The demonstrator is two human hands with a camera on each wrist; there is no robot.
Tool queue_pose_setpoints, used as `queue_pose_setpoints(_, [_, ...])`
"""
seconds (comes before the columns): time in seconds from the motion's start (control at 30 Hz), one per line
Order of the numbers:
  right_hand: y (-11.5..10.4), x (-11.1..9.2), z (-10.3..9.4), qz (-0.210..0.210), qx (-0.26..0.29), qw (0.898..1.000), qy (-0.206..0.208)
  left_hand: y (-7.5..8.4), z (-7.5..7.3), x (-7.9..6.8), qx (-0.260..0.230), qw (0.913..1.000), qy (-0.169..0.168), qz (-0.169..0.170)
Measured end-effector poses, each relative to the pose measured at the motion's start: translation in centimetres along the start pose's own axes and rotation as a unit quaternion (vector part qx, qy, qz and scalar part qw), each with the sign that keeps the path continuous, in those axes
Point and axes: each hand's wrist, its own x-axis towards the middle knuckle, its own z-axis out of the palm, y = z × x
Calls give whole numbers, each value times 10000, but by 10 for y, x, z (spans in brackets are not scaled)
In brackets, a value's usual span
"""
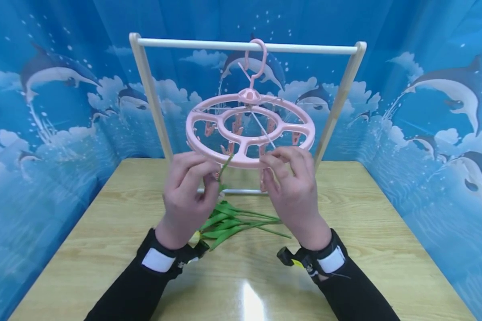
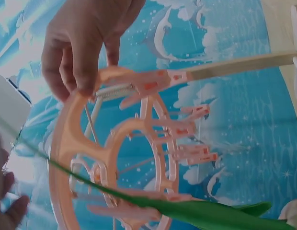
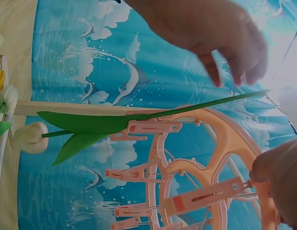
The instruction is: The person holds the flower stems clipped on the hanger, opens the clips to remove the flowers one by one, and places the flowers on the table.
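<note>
A round pink clip hanger [image 1: 247,142] hangs from the rack's white bar. My right hand [image 1: 293,191] holds its near rim at the right, thumb and fingers round it [image 3: 282,184]. One artificial tulip with green leaves [image 3: 96,123] hangs head down at the rim, its white bloom [image 3: 32,137] lowest. Its stem meets a pink clip [image 3: 155,127]; the exact grip of that clip is hard to tell. My left hand [image 1: 190,194] is beside this stem, fingers loosely bent and slightly apart from it in the right wrist view. Several other clips dangle under the ring.
Several artificial tulips [image 1: 233,223] lie on the wooden table [image 1: 116,267] beneath the hanger. Wooden posts [image 1: 341,100] and a white top bar [image 1: 305,48] form the rack. A blue dolphin-print curtain [image 1: 438,187] surrounds the table at the back and sides.
</note>
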Motion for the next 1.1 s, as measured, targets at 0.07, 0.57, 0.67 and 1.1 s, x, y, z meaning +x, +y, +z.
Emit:
queue_pose_setpoints(0.07, [1, 0, -1, 9, 17, 10000, 8, -5, -1, 1, 293, 9989, -295, -224])
queue_pose_setpoints(0.57, [3, 0, -2, 22, 197, 9998, 12, -15, 1, -4, 972, 9882, -1137, -346])
queue_pose_setpoints(0.67, [2, -1, -1, 9, 156, 9998, -89, -13, 2, -6, 1009, 9878, -1162, -235])
queue_pose_setpoints(1.1, [-2, -2, 1, -112, -41, 9999, -40, 0, 11, -7, 1015, 9891, -1068, 3])
